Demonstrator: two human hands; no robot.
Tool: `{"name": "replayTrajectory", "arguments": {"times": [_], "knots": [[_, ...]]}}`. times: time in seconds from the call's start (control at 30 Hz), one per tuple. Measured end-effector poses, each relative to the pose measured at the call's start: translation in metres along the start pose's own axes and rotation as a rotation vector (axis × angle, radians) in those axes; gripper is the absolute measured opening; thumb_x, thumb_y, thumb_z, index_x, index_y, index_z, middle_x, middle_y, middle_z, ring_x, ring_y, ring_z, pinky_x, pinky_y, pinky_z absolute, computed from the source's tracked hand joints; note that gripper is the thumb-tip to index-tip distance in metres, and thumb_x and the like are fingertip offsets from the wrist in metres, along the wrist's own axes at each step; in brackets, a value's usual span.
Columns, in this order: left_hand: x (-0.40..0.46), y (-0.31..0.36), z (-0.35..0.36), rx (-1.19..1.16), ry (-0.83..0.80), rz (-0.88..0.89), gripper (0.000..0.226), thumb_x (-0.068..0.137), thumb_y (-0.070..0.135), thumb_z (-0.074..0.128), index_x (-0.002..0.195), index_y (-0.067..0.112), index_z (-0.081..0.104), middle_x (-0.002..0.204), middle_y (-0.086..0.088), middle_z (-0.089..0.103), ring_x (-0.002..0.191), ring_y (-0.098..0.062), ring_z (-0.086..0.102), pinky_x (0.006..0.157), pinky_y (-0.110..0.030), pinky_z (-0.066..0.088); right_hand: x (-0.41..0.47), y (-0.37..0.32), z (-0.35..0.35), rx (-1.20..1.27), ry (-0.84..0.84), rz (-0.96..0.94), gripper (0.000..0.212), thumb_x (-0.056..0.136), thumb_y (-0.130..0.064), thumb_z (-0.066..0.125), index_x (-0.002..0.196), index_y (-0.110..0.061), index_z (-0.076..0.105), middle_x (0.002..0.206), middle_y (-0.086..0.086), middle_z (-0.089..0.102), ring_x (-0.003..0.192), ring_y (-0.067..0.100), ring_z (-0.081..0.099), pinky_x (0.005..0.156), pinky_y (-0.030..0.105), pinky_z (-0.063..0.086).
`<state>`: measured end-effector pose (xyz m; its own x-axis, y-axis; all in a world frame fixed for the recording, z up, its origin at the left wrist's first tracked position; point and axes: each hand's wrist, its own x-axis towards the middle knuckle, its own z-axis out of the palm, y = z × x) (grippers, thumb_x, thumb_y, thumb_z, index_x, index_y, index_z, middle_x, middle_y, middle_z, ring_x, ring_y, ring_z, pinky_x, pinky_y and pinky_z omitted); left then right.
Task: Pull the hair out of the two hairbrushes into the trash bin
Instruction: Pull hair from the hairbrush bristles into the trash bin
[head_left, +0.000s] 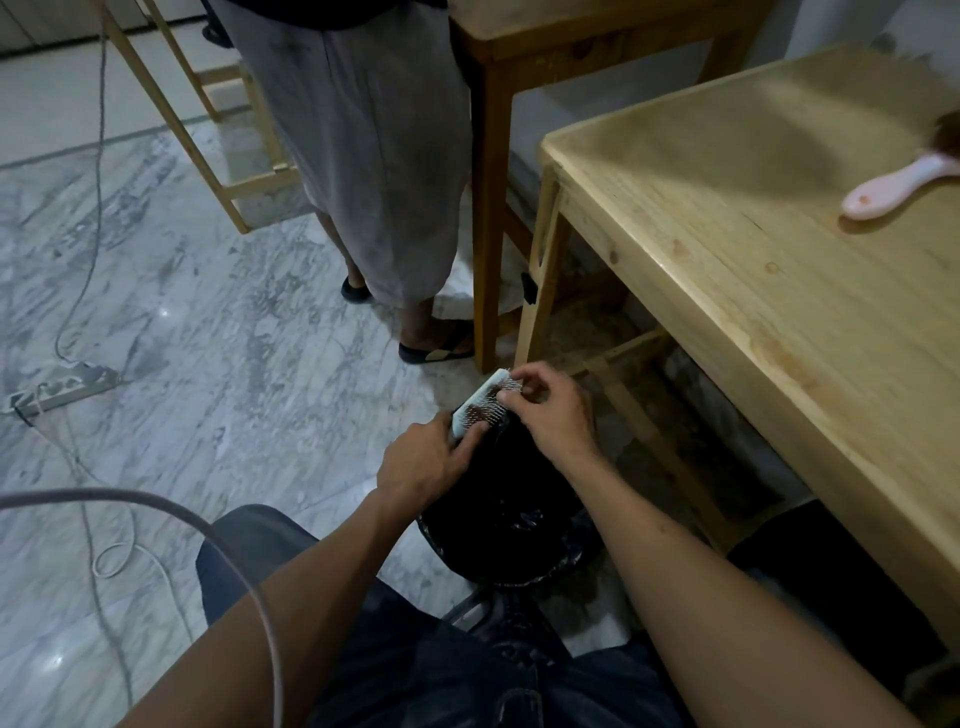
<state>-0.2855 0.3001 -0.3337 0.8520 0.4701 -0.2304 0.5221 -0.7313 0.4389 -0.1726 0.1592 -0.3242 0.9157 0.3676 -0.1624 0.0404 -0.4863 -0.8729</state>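
A white hairbrush with metal pins is held just above the trash bin, which is lined with a black bag and stands on the floor between my knees. My left hand grips the brush's lower end. My right hand pinches at the pins on the brush's upper part, fingers closed; whether hair is between them is too small to tell. A second hairbrush, pink-handled with dark hair in its head, lies on the wooden table at the right edge of view.
A person in a grey garment and sandals stands close ahead, beside a darker wooden table. A power strip and cables lie on the marble floor at left. A cable arcs over my left knee.
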Motion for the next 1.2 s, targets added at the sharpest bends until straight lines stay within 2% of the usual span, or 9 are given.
{"name": "replayTrajectory", "arguments": {"times": [0.13,0.27,0.47,0.57,0.7,0.8,0.9,1.03,1.2], "knots": [[0.001,0.002,0.006,0.057,-0.003,0.040,0.057,0.092,0.074,0.040,0.098,0.020,0.056,0.081,-0.006,0.068,0.070,-0.028,0.066,0.058,-0.036,0.049,0.001,-0.003,0.000,-0.195,0.001,-0.062,0.013,0.087,-0.029,0.077,0.098,-0.024,0.082,0.099,0.005,0.071,0.095,0.020,0.065,0.076,0.025,0.043],[-0.001,-0.001,0.010,0.086,-0.033,0.034,0.061,0.092,0.075,0.038,0.102,0.018,0.060,0.086,-0.007,0.070,0.074,-0.029,0.067,0.063,-0.038,0.053,0.003,0.002,-0.001,-0.267,-0.007,0.009,0.013,0.097,-0.021,0.065,0.102,-0.014,0.075,0.112,0.009,0.070,0.108,0.026,0.063,0.089,0.031,0.045],[-0.003,-0.011,0.016,0.106,-0.048,0.006,0.062,0.092,0.074,0.038,0.100,0.017,0.060,0.085,-0.008,0.070,0.074,-0.028,0.067,0.068,-0.042,0.058,0.005,0.014,-0.016,-0.223,-0.009,0.066,0.008,0.098,-0.023,0.062,0.099,-0.024,0.070,0.110,0.006,0.070,0.103,0.026,0.066,0.090,0.035,0.051],[-0.002,-0.003,0.014,0.121,-0.041,0.033,0.060,0.093,0.073,0.040,0.103,0.017,0.060,0.083,-0.004,0.066,0.069,-0.025,0.063,0.062,-0.037,0.054,-0.001,0.019,-0.012,-0.164,-0.124,0.009,0.007,0.092,-0.028,0.071,0.098,-0.032,0.071,0.106,0.002,0.070,0.097,0.022,0.069,0.088,0.045,0.059],[-0.003,0.006,0.013,0.185,-0.036,0.082,0.059,0.093,0.072,0.041,0.099,0.016,0.059,0.074,0.000,0.056,0.061,-0.023,0.054,0.055,-0.034,0.043,-0.006,0.017,-0.004,-0.246,-0.071,-0.077,0.010,0.088,-0.027,0.075,0.097,-0.024,0.080,0.102,0.003,0.071,0.094,0.021,0.067,0.081,0.034,0.055],[-0.004,0.005,0.014,0.188,-0.037,0.094,0.056,0.093,0.072,0.042,0.090,0.017,0.054,0.072,-0.001,0.055,0.060,-0.024,0.054,0.054,-0.034,0.044,-0.005,0.012,-0.002,-0.357,-0.056,-0.108,0.010,0.092,-0.022,0.069,0.092,-0.018,0.078,0.102,0.003,0.069,0.093,0.023,0.065,0.080,0.036,0.053],[-0.002,-0.002,0.015,0.159,-0.064,0.053,0.056,0.093,0.072,0.041,0.087,0.017,0.055,0.074,-0.001,0.059,0.063,-0.024,0.058,0.057,-0.035,0.048,-0.003,0.012,-0.005,-0.318,-0.053,-0.033,0.008,0.095,-0.020,0.064,0.092,-0.018,0.071,0.108,0.004,0.068,0.101,0.025,0.063,0.088,0.038,0.052],[-0.001,-0.013,0.013,0.142,-0.059,0.010,0.062,0.092,0.074,0.038,0.094,0.017,0.060,0.081,-0.005,0.067,0.071,-0.026,0.065,0.060,-0.036,0.052,0.001,0.016,-0.018,-0.229,0.024,0.063,0.009,0.097,-0.019,0.061,0.099,-0.019,0.069,0.107,0.002,0.066,0.098,0.019,0.058,0.085,0.029,0.042],[0.000,-0.006,0.009,0.108,-0.054,0.005,0.059,0.093,0.073,0.039,0.091,0.017,0.059,0.080,-0.006,0.066,0.070,-0.026,0.064,0.057,-0.034,0.047,0.003,0.021,-0.017,-0.004,0.158,0.317,0.010,0.095,-0.038,0.050,0.088,-0.035,0.056,0.100,0.003,0.071,0.092,0.022,0.069,0.088,0.042,0.057]]}}
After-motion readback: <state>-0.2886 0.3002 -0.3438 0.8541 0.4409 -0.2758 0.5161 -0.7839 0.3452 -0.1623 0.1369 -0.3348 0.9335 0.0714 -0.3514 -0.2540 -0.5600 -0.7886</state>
